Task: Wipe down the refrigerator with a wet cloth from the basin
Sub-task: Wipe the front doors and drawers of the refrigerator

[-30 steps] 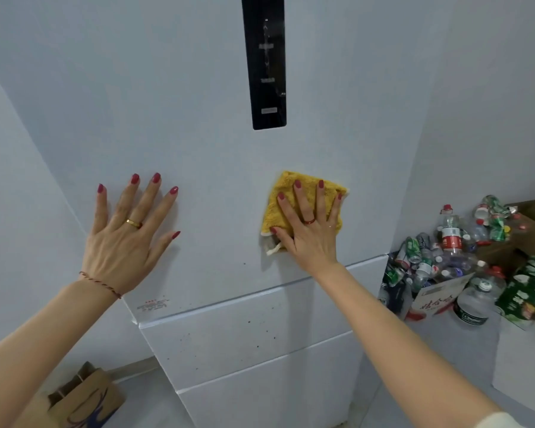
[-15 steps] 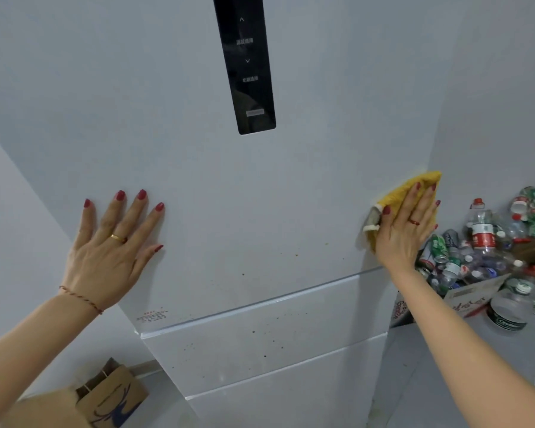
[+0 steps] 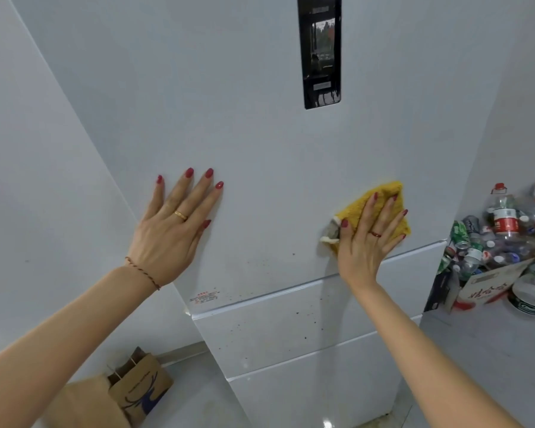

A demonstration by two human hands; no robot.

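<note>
The white refrigerator point(image 3: 260, 156) fills the middle of the view, with a black control panel point(image 3: 320, 54) high on its upper door. My right hand point(image 3: 366, 245) presses a yellow cloth point(image 3: 357, 211) flat against the lower right of that door, just above the seam to the drawer below. My left hand point(image 3: 175, 230) lies flat on the door's left side, fingers spread, holding nothing. Small dark specks dot the door's lower part and the drawer front point(image 3: 291, 329). The basin is not in view.
A cardboard box point(image 3: 488, 285) heaped with plastic bottles and cans stands on a ledge to the right of the refrigerator. A brown paper bag point(image 3: 139, 387) stands on the floor at the lower left. A white wall point(image 3: 37, 180) runs along the left.
My right hand slid the cloth from mid-door to the right edge, then back a little leftward. My left hand has stayed flat on the door.
</note>
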